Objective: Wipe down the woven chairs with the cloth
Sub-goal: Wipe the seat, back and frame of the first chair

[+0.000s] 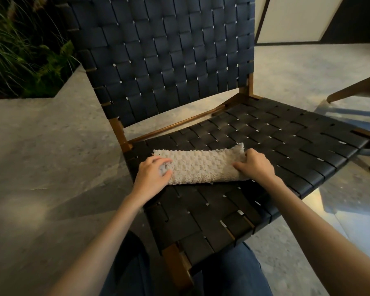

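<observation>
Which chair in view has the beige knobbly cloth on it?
The black woven-strap chair with the brown wooden frame straight ahead; the cloth lies on its seat. The other chair, at the right edge, shows only bare wooden legs.

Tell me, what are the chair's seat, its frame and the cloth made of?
The seat: flat black straps woven over and under, with a dull sheen, probably leather or a look-alike. The frame: brown wood, smooth and likely varnished, since it glints along the back. The cloth: soft beige fabric, maybe terry, covered in little bumps.
</observation>
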Demonstrator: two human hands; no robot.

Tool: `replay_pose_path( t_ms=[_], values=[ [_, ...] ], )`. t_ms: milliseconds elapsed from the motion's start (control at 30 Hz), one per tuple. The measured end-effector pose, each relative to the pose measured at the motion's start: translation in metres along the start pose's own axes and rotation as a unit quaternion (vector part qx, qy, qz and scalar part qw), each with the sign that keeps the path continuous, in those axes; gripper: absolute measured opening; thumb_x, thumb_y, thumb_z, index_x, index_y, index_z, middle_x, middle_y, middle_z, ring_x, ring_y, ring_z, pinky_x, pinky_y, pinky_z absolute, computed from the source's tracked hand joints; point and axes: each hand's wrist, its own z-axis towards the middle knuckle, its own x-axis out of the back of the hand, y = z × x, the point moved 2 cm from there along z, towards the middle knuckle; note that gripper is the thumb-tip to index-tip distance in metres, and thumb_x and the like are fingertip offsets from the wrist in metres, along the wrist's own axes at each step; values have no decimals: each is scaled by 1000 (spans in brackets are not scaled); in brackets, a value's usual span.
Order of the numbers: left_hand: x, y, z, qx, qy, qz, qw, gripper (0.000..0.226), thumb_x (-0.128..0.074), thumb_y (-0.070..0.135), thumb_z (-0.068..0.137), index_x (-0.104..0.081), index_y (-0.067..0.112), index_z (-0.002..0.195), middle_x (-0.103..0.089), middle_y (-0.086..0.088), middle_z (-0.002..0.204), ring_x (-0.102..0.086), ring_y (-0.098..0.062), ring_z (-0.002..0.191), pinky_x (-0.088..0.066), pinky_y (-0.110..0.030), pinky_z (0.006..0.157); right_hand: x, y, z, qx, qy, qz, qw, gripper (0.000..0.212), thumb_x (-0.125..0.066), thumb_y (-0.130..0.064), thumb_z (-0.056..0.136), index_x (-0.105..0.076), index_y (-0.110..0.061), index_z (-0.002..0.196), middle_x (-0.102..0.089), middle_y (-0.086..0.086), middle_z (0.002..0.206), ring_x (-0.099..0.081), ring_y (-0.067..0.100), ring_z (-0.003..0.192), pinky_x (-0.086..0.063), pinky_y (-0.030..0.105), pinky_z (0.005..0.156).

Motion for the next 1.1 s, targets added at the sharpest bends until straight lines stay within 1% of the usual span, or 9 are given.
replay_pose_path(
  t_ms=[100,200,333,500,600,667,733,833,1100],
  values=[
    [3,-1,-5,-5,33,-20,999,44,-63,33,87,-54,29,130,-46,3,135,-43,-17,124,-31,-22,90,12,-22,1,34,13,144,989,33,-59,-26,92,-53,-8,119,-60,9,110,-58,20,90,-49,31,71],
    [4,0,-8,-22,46,-47,998,46,-65,32,86,-54,26,131,-48,3,132,-46,-15,122,-34,-20,90,19,-61,-7,136,50,248,958,31,-64,-27,88,-55,-18,116,-56,-11,96,-54,2,81,-45,15,57],
    [7,-3,-11,-8,66,2,998,59,-65,39,85,-46,22,138,-48,-1,138,-42,-22,127,-37,-35,103,-10,-116,-24,234,-14,292,927,30,-65,-29,87,-56,-20,113,-54,-18,90,-55,-5,78,-45,4,52],
    [9,-21,-23,30,33,-90,995,65,-59,26,91,-28,15,147,-38,-6,147,-28,-22,138,-23,-43,115,-48,-136,-30,191,-181,293,919,39,-36,-33,102,-45,-11,133,-64,5,109,-64,10,77,-54,17,57],
    [8,-32,-31,59,9,-178,982,54,-41,21,100,-18,19,150,-15,0,157,-7,-14,145,-9,-31,115,-49,-129,-27,299,-52,143,942,41,-48,-36,97,-43,-29,137,-60,-2,123,-60,12,98,-55,31,79],
    [9,-37,-31,58,25,-161,985,50,-35,19,102,-19,18,150,-13,0,158,-8,-14,145,-10,-28,115,-66,-127,-31,358,-66,-23,931,56,-46,-61,89,-30,-46,141,-38,-3,147,-32,29,130,-32,47,104],
    [13,-38,-27,71,42,-141,987,48,-32,19,103,-20,16,149,-11,-2,158,-8,-16,145,-11,-29,115,-84,-125,-37,324,-160,-82,929,74,-28,-86,74,-9,-60,140,-5,-8,159,-3,39,141,-5,59,111],
    [18,-49,-15,128,60,-133,981,50,-32,23,103,-16,16,150,-8,-3,159,-8,-17,146,-13,-30,114,-104,-128,-36,316,-134,-93,935,79,-16,-91,67,3,-62,138,1,-8,160,-2,39,143,-1,59,111],
    [20,-65,14,174,64,-90,978,51,-30,28,103,-17,15,150,-14,-3,158,-15,-16,145,-15,-26,113,-136,-178,13,353,-79,-19,932,60,-29,-64,93,-10,-48,147,-11,-6,159,-2,28,145,3,48,115]
  ],
)
